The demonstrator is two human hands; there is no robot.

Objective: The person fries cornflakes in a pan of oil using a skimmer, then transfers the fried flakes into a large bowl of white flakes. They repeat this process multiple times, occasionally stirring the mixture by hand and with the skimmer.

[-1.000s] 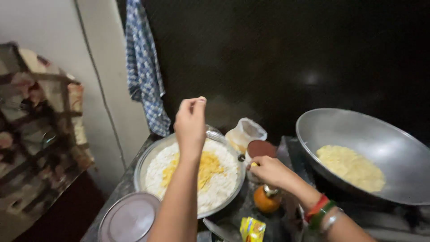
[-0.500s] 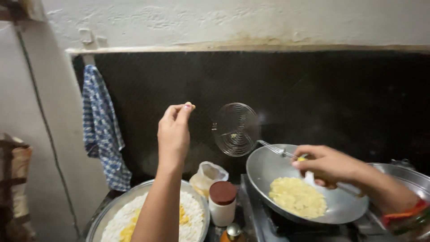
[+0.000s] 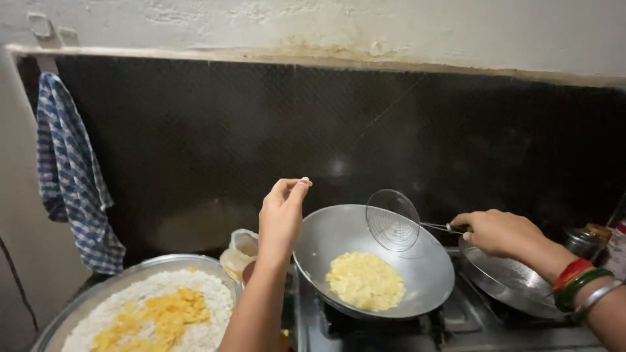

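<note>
Head view of a stove against a dark backsplash. The left hand [image 3: 282, 212] is raised at the centre of the frame, thumb and fingertips pinched shut on a small pale crumb [image 3: 304, 179] held above the near rim of the metal wok [image 3: 430, 277]. The wok sits on the burner at about 5 o'clock from that hand and holds a mound of yellow mash [image 3: 366, 281] on its floor.

The right hand [image 3: 497, 232], at 3 o'clock, is closed around the thin handle of a round wire skimmer [image 3: 392, 220]; the skimmer's mesh disc stands tilted over the wok's far rim, apart from the mash. Red, green and silver bangles [image 3: 577, 285] ring the right wrist. A second metal pan [image 3: 505, 280] lies below that hand, touching the wok's right edge.

At 7 o'clock, a wide steel tray [image 3: 140, 264] carries white flour topped with yellow powder [image 3: 156, 315]. A pale plastic bag [image 3: 238, 251] stands between tray and wok. A blue checked cloth [image 3: 68, 176] hangs at 9 o'clock.
</note>
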